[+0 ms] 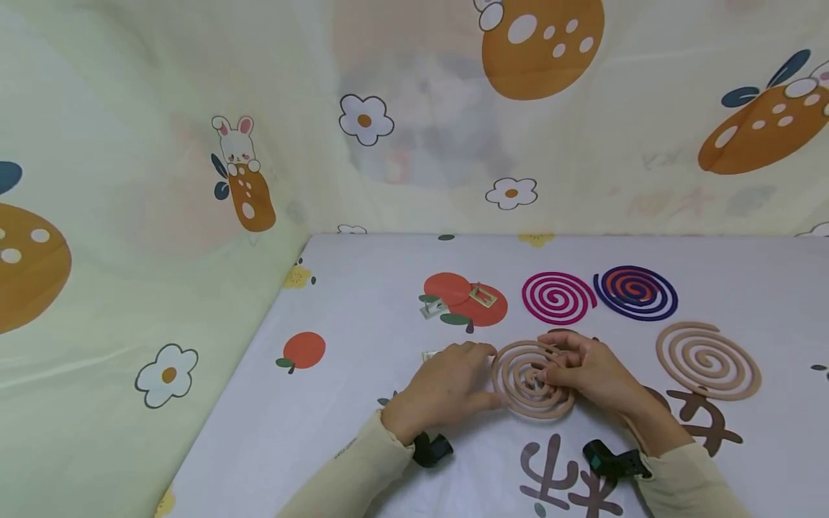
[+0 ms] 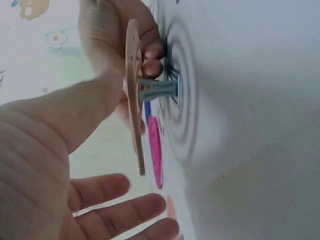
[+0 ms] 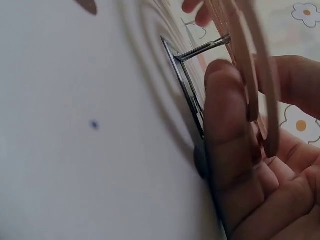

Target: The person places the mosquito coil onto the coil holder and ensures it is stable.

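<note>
Beige sleeves (image 1: 352,471) are framing a tan coil (image 2: 133,105) above a metal stand (image 2: 160,90).
Right hand (image 1: 592,374) is pinching it; left hand (image 1: 447,385), fingers nearly straight, is touching its edge. Pink coil (image 1: 555,297) is lying farther on white table (image 1: 311,417), before printed wall cloth (image 1: 427,201).

A long, pale beige left sleeve (image 1: 352,471) is worn, marked near its left edge with dark print too small to be read, and it is matched by a right sleeve (image 1: 689,482) of the same colour. At the wrist of the bare left hand (image 1: 447,388) a blocky black device (image 1: 432,451) is worn; by the bare right hand (image 1: 596,374), a second unit (image 1: 607,460), black touched with green, is worn likewise.
</note>
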Motion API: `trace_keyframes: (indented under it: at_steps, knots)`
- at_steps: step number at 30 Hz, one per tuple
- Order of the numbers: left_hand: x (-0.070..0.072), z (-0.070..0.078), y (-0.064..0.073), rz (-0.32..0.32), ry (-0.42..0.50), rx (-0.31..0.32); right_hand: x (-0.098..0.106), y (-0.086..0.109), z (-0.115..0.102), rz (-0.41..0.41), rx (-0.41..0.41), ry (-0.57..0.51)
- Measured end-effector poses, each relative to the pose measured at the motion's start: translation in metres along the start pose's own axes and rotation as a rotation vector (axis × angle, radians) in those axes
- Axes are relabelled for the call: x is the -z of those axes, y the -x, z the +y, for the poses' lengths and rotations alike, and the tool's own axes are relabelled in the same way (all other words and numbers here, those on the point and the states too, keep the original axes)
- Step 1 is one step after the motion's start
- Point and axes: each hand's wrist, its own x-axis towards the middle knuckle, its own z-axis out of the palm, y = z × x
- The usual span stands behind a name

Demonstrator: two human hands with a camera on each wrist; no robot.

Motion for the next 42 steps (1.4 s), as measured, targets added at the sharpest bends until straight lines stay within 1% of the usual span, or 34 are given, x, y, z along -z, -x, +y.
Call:
trace_keyframes:
  at_steps: [4,8,12,15,21,23,29,34,37,42]
  knots:
    - [-0.003,0.004,-0.005,-0.004,-0.006,-0.029,-0.002,0.002,-0.003,0.018,0.016,0.051]
    - [-0.006,0.008,-0.008,-0.01,-0.032,-0.042,-0.004,0.006,-0.007,0.054,0.06,0.142]
    - [-0.007,0.009,-0.01,-0.006,-0.053,-0.052,-0.003,0.014,-0.01,0.113,0.121,0.331]
    - [-0.008,0.009,-0.011,-0.003,-0.058,-0.065,-0.004,0.022,-0.013,0.133,0.161,0.474]
    - [-0.009,0.008,-0.012,-0.013,-0.069,-0.074,-0.006,0.034,-0.008,0.085,0.329,0.655]
    - [-0.01,0.008,-0.013,-0.027,-0.075,-0.077,-0.007,0.035,-0.006,0.069,0.356,0.697]
    - [-0.013,0.007,-0.017,-0.056,-0.072,-0.078,-0.007,0.036,-0.004,0.065,0.382,0.76]
    - [-0.015,0.009,-0.021,-0.044,-0.066,-0.078,-0.004,0.039,-0.005,0.079,0.333,0.781]
    - [-0.014,0.012,-0.025,-0.034,-0.071,-0.077,-0.001,0.039,-0.006,0.102,0.308,0.809]
    - [-0.013,0.018,-0.035,-0.029,-0.08,-0.07,0.005,0.038,-0.008,0.13,0.297,0.851]
